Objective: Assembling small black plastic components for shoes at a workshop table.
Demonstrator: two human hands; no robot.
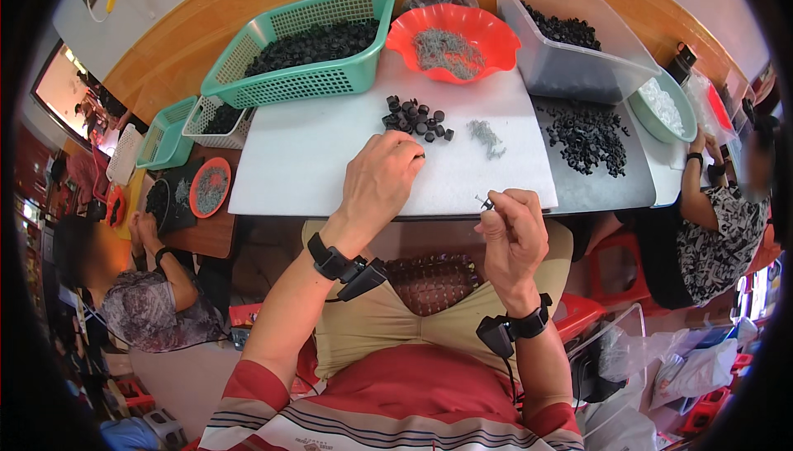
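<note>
My left hand (382, 182) rests on the white table sheet (297, 162), fingers curled, with something small and dark at its fingertips just below a cluster of small black plastic caps (417, 117). My right hand (512, 232) hovers at the table's near edge and pinches a small metal spring piece (484, 201) between thumb and fingers. A little heap of grey metal springs (487, 135) lies on the sheet between the two hands. What the left fingertips hold is too small to tell.
A green basket (330, 83) of black caps, a red bowl (479, 26) of metal springs and a clear bin (570, 71) of black parts stand at the back. More black parts (588, 139) lie at right. Other people work at the left (157, 302) and right (719, 228).
</note>
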